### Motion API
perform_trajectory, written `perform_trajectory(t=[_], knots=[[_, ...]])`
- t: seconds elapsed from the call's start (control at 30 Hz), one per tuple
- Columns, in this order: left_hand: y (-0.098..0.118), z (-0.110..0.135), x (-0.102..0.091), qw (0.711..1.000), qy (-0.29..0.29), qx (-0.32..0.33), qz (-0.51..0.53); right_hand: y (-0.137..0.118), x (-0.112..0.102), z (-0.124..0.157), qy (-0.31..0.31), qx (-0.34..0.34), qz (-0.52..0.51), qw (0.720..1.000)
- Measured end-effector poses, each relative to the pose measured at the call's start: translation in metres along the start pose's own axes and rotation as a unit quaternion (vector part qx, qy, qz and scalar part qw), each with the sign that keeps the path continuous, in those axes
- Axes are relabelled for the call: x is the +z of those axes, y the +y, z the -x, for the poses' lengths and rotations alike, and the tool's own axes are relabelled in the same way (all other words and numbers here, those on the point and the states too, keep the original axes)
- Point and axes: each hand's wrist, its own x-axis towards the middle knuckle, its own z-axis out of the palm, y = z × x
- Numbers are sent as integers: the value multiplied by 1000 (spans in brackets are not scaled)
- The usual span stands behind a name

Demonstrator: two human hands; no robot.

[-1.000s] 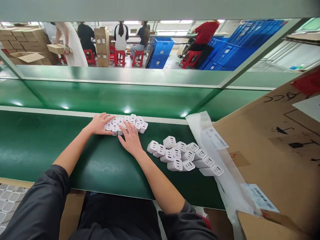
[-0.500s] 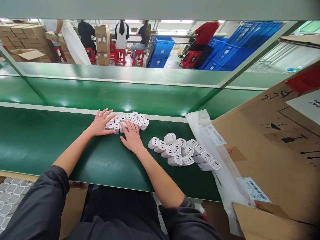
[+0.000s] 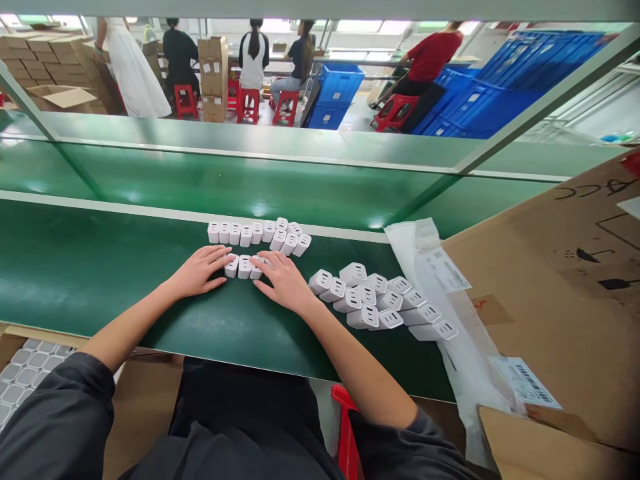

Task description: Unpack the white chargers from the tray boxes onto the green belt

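Observation:
Three white plug chargers lie in a short row on the green belt, between my hands. My left hand lies flat on the belt with its fingers stretched out, the tips touching the left end of that row. From the right, my right hand rests with spread fingers against the row's other end. Neither hand grips anything. Just behind, a longer row of chargers sits by the belt's far edge. A loose heap of more chargers lies to the right of my right hand.
A clear plastic bag and a big cardboard box stand at the right. A tray of white cells sits low on the left. Behind a second green belt, several people sit on red stools among blue crates and cartons.
Both hands have drawn back toward me from the far cluster, bringing three chargers with them. The others stay behind as a row. The camera has tilted a little.

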Motion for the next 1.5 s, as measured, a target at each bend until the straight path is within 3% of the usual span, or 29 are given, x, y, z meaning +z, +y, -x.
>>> perform_trajectory(t=[0.1,0.23,0.43,0.6,0.73,0.8,0.87,1.0,1.17,1.37,1.5], knots=[[3,-2,-4,999,-1,15,51,5,-6,10,4,-14,-29,999],[-2,-6,-11,996,-5,10,93,11,0,16,44,-17,-58,997],[-12,-1,-14,989,8,-73,132,16,13,20,82,-27,-111,990],[-15,8,-15,980,1,-135,147,19,15,21,79,-29,-120,989],[-24,14,-16,932,21,-233,278,20,15,23,72,-30,-120,990],[-28,15,-16,899,7,-269,345,20,15,24,70,-30,-120,990],[-29,14,-15,887,-22,-289,361,19,15,24,68,-27,-119,990],[-27,14,-19,909,-33,-283,305,20,15,24,68,-28,-116,991],[-19,15,-17,937,-39,-204,280,20,16,25,74,-32,-117,990],[-4,2,2,958,37,-216,186,20,16,25,68,-26,-121,990],[-3,-8,1,975,48,-189,105,19,15,24,56,-18,-126,990]])
